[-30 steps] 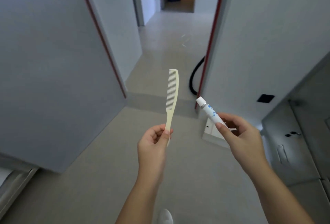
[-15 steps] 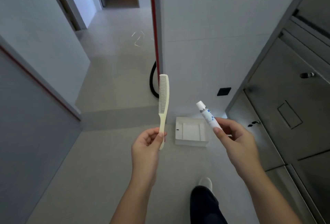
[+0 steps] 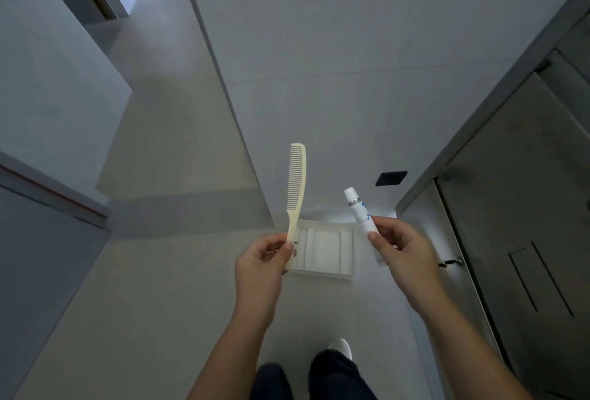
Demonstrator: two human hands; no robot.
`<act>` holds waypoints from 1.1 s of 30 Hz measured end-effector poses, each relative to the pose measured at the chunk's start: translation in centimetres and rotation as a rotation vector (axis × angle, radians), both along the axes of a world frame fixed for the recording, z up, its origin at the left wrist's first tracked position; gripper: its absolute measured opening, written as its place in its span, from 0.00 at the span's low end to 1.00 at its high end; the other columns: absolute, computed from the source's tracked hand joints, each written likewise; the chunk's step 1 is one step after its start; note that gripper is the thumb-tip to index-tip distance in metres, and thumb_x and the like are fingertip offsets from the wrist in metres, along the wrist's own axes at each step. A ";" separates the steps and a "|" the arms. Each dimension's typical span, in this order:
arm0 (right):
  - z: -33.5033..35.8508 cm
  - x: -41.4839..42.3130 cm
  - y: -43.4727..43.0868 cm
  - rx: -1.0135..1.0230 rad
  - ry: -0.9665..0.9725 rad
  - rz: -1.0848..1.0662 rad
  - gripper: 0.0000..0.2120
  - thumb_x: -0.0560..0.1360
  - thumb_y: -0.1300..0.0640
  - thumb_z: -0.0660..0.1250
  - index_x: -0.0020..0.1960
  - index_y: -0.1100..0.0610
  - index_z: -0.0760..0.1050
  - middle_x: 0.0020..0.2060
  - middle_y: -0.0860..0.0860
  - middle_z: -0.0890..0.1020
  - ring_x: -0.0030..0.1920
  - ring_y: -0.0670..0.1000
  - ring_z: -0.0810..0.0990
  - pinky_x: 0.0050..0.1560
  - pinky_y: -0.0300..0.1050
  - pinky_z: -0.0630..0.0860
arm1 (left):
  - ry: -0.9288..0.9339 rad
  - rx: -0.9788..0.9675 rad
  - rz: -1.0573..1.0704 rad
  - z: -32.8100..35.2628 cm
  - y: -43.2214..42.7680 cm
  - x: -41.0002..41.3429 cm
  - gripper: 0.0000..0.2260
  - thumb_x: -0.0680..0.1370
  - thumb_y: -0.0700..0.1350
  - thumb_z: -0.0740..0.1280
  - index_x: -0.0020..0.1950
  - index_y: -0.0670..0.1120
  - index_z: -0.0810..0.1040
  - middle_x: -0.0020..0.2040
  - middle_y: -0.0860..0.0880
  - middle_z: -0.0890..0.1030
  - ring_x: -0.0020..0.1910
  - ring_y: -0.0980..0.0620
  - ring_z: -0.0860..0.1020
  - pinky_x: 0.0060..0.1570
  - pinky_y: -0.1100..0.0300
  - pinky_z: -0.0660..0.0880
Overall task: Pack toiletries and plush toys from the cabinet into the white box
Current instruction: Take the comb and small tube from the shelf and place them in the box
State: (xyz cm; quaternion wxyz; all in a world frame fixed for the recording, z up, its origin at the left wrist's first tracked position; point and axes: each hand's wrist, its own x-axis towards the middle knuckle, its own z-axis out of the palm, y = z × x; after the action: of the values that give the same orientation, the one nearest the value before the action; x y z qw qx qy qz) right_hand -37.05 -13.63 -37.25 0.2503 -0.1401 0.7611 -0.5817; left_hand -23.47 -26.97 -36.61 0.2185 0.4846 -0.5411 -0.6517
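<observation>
Two toiletries in hand: my left hand (image 3: 261, 259) pinches the cream comb (image 3: 297, 185), my right hand (image 3: 404, 256) pinches the toothpaste tube (image 3: 360, 213). Carrying step; the white box (image 3: 322, 252) lies on the floor below, so next I crouch and lower both in.

Both bare forearms rise from the bottom edge toward frame centre. The left hand (image 3: 260, 267) pinches a comb (image 3: 296, 190) upright; the right hand (image 3: 404, 257), lower right of centre, grips a small tube (image 3: 360, 213) tilted up-left.
</observation>
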 end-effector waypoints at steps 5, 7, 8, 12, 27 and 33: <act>-8.7 -4.5 -2.7 0.086 -0.103 -0.025 0.11 0.73 0.64 0.67 0.49 0.50 0.77 0.43 0.45 0.81 0.42 0.45 0.77 0.41 0.36 0.71 | -0.103 0.040 -0.009 -7.7 -3.1 -4.2 0.06 0.74 0.35 0.66 0.44 0.45 0.80 0.37 0.48 0.80 0.37 0.53 0.76 0.38 0.62 0.73; -12.8 -5.6 -3.7 0.115 -0.144 -0.040 0.10 0.73 0.64 0.67 0.49 0.50 0.77 0.44 0.46 0.82 0.44 0.48 0.78 0.42 0.41 0.72 | -0.136 0.068 -0.015 -11.6 -4.2 -5.7 0.06 0.74 0.35 0.66 0.44 0.45 0.80 0.37 0.47 0.80 0.37 0.53 0.75 0.39 0.61 0.73; -14.9 -6.0 -4.2 0.132 -0.166 -0.053 0.10 0.73 0.64 0.67 0.49 0.51 0.77 0.43 0.46 0.81 0.44 0.48 0.78 0.42 0.41 0.72 | -0.153 0.088 -0.016 -13.7 -4.7 -6.4 0.06 0.74 0.34 0.66 0.44 0.44 0.80 0.37 0.47 0.80 0.37 0.52 0.75 0.39 0.61 0.73; -23.8 -7.2 -6.2 0.179 -0.258 -0.085 0.09 0.74 0.64 0.66 0.51 0.54 0.77 0.42 0.46 0.80 0.42 0.43 0.78 0.37 0.36 0.71 | -0.212 0.142 -0.013 -22.9 -6.8 -8.9 0.06 0.74 0.33 0.66 0.46 0.42 0.80 0.39 0.48 0.81 0.37 0.53 0.76 0.39 0.64 0.72; -57.6 -11.7 -11.1 0.270 -0.416 -0.049 0.07 0.73 0.63 0.67 0.46 0.51 0.76 0.45 0.53 0.80 0.48 0.56 0.79 0.49 0.52 0.78 | -0.476 0.190 -0.271 -57.0 -12.7 -14.0 0.05 0.73 0.34 0.68 0.44 0.44 0.80 0.39 0.48 0.80 0.38 0.50 0.76 0.38 0.62 0.74; -66.3 -12.7 -12.0 0.277 -0.497 0.007 0.05 0.73 0.63 0.67 0.45 0.54 0.76 0.47 0.59 0.81 0.47 0.58 0.81 0.45 0.54 0.79 | -0.517 0.090 -0.379 -65.1 -13.1 -15.3 0.09 0.73 0.35 0.69 0.38 0.49 0.78 0.38 0.49 0.80 0.38 0.52 0.77 0.44 0.58 0.76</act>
State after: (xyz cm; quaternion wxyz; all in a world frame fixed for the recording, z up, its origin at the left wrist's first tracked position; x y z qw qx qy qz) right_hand -49.74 -25.65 -103.56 0.4478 0.0397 0.7484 -0.4876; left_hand -38.82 -40.12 -101.72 -0.0732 0.5338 -0.6300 -0.5593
